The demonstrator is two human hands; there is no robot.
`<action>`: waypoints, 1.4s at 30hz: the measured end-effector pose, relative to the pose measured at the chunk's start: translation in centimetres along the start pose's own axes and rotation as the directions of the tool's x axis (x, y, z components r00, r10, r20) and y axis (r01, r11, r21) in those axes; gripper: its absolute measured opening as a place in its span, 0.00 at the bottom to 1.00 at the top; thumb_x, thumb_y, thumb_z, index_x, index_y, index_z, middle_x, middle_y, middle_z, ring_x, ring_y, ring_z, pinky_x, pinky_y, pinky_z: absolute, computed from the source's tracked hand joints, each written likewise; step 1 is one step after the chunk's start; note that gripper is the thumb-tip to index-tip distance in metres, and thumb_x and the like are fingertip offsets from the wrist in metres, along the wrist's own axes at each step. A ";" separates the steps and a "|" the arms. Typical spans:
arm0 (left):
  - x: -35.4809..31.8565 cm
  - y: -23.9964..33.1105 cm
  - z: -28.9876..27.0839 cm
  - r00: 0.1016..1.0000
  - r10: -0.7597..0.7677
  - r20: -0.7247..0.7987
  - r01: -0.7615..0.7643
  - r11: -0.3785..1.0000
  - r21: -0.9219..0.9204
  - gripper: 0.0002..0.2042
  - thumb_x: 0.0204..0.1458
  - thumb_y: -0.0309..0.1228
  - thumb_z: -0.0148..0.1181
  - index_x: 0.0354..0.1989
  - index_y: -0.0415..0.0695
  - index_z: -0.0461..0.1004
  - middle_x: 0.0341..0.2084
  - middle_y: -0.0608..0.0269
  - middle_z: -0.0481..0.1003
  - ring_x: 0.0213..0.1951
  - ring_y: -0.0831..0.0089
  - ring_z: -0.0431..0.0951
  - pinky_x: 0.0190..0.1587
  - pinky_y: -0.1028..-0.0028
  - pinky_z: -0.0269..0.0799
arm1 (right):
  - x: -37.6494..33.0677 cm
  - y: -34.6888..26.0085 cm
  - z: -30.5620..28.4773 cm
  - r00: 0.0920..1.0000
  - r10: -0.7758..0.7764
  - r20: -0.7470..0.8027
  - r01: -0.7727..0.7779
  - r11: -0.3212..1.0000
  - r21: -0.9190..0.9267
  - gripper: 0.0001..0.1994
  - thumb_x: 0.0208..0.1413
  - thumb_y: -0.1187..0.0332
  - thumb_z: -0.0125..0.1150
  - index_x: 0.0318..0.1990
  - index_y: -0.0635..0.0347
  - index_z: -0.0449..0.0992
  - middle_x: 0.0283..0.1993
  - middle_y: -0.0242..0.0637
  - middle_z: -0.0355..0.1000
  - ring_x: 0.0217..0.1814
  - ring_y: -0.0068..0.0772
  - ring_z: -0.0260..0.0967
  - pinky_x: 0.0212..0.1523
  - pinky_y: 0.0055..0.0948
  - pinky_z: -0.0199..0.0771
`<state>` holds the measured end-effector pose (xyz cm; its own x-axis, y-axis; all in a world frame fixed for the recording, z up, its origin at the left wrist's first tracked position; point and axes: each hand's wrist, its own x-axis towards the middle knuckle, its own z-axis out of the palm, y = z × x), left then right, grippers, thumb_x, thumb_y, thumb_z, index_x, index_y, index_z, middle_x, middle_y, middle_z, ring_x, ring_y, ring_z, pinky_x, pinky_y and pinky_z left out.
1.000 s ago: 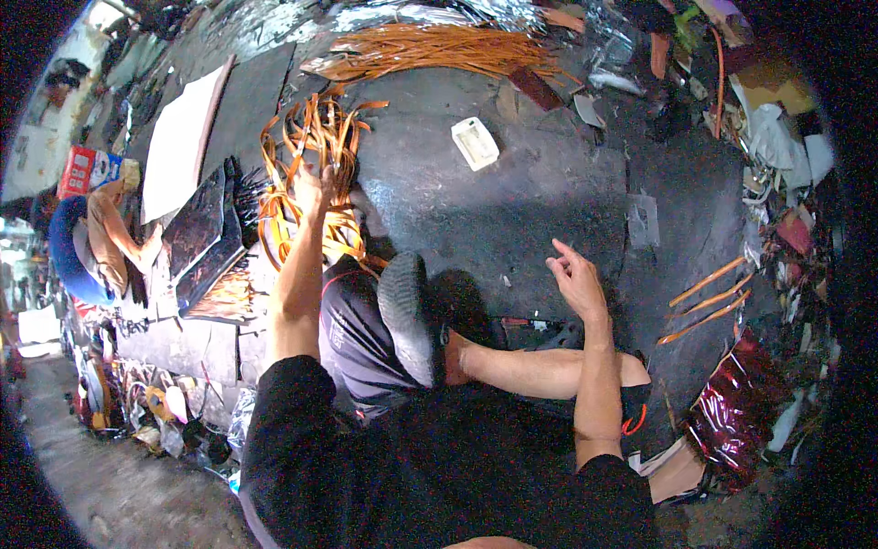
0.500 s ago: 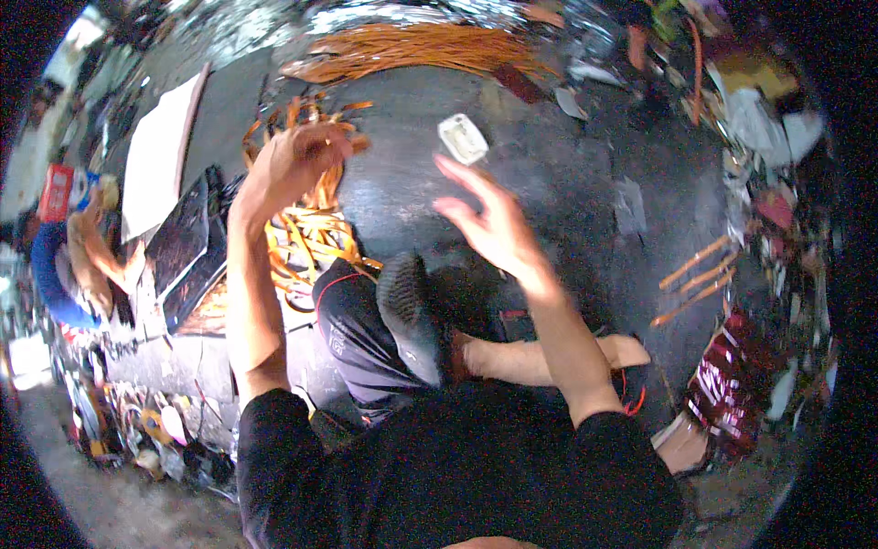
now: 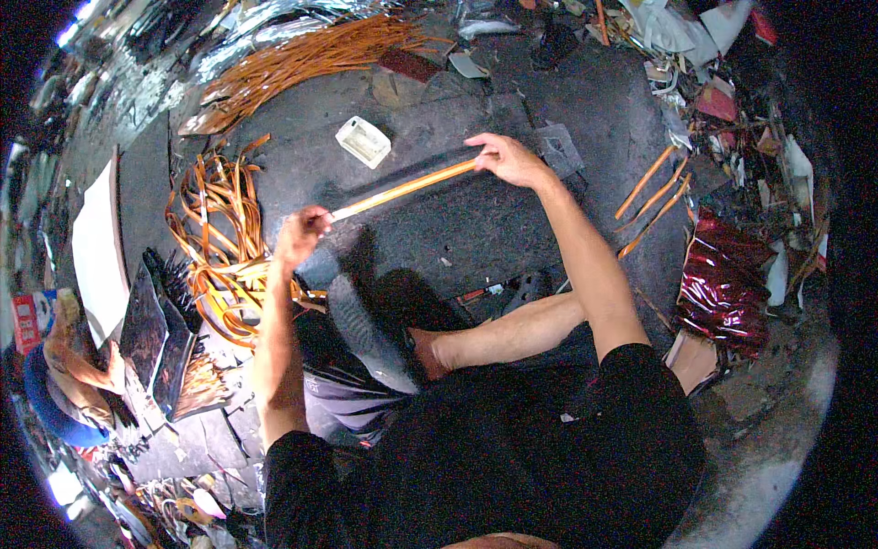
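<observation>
A narrow orange-tan strip point(image 3: 407, 189) is stretched nearly straight between my two hands, slanting up toward the right. My left hand point(image 3: 302, 236) is closed on its near end, beside the tangled heap of similar strips point(image 3: 219, 252). At the far end my right hand point(image 3: 514, 161) pinches the strip between thumb and fingers. Just beyond the strip lies a small white rectangular dish point(image 3: 364, 143) on the dark work surface point(image 3: 476, 233). Several loose strip pieces point(image 3: 651, 194) rest to the right of my right forearm.
Long thin orange rods point(image 3: 311, 69) lie in a bundle at the back. A white board point(image 3: 101, 247) and dark sheets point(image 3: 155, 334) stand at left. Shiny dark-red material point(image 3: 727, 284) and mixed scraps point(image 3: 722, 110) line the right. My bent leg point(image 3: 503, 331) is close below.
My hands, empty and apart before, now hold a strip pulled between them. The left hand has come off the heap toward me. The whole view has turned, shifting the dish leftward.
</observation>
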<state>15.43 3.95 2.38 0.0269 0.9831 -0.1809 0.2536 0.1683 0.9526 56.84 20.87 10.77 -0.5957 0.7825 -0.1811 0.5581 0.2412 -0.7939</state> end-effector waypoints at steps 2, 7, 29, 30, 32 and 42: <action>1.4 -3.8 1.1 1.000 -0.016 0.001 0.016 0.997 -0.081 0.06 0.56 0.29 0.56 0.38 0.40 0.76 0.23 0.68 0.75 0.26 0.80 0.71 0.30 0.76 0.67 | 1.5 1.1 0.3 0.975 0.175 -0.135 -0.192 0.973 -0.127 0.20 0.53 0.67 0.60 0.55 0.54 0.70 0.40 0.38 0.75 0.45 0.36 0.72 0.49 0.36 0.69; 1.7 2.1 4.0 1.000 0.015 0.008 -0.017 0.865 0.501 0.08 0.54 0.29 0.55 0.41 0.47 0.76 0.27 0.50 0.78 0.33 0.56 0.80 0.38 0.61 0.72 | 2.3 -0.3 3.7 0.868 -0.307 -0.390 -0.021 0.762 -0.647 0.22 0.49 0.54 0.65 0.51 0.50 0.75 0.48 0.35 0.68 0.53 0.42 0.61 0.53 0.45 0.60; -0.1 3.4 4.1 0.911 0.410 -0.040 -0.303 0.733 0.609 0.21 0.45 0.17 0.51 0.46 0.52 0.78 0.32 0.56 0.74 0.34 0.54 0.76 0.39 0.63 0.73 | 5.4 -3.5 9.2 0.879 -0.166 -0.448 0.147 0.986 -0.077 0.11 0.59 0.59 0.56 0.40 0.56 0.76 0.48 0.47 0.71 0.54 0.44 0.67 0.55 0.45 0.65; -0.1 4.4 4.3 0.914 0.403 -0.040 -0.296 0.732 0.613 0.21 0.44 0.16 0.51 0.46 0.52 0.78 0.33 0.56 0.74 0.35 0.54 0.76 0.40 0.63 0.73 | 3.1 -1.7 8.3 0.860 -0.049 -0.507 0.096 0.993 0.066 0.11 0.61 0.62 0.53 0.47 0.55 0.73 0.41 0.43 0.72 0.43 0.37 0.69 0.46 0.39 0.70; -0.1 3.9 4.3 0.920 0.388 -0.051 -0.274 0.731 0.625 0.23 0.43 0.15 0.51 0.46 0.52 0.78 0.35 0.56 0.74 0.36 0.55 0.75 0.42 0.63 0.72 | -1.1 0.8 6.2 0.860 0.229 -0.457 -0.057 0.931 0.359 0.18 0.64 0.66 0.48 0.61 0.50 0.64 0.33 0.38 0.73 0.28 0.27 0.70 0.31 0.29 0.75; 0.1 3.7 4.2 0.964 0.263 -0.032 -0.200 0.801 0.564 0.13 0.49 0.20 0.55 0.41 0.47 0.79 0.33 0.55 0.78 0.33 0.57 0.79 0.37 0.66 0.73 | -3.9 1.1 5.9 0.833 0.536 -0.137 -0.508 0.839 0.194 0.28 0.66 0.64 0.39 0.71 0.32 0.42 0.16 0.37 0.69 0.14 0.27 0.68 0.15 0.29 0.71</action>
<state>20.41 4.36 4.89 0.0621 0.9946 0.0835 0.7436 -0.1019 0.6608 56.37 14.67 7.19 -0.1183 0.8599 -0.4966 0.6587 -0.3062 -0.6872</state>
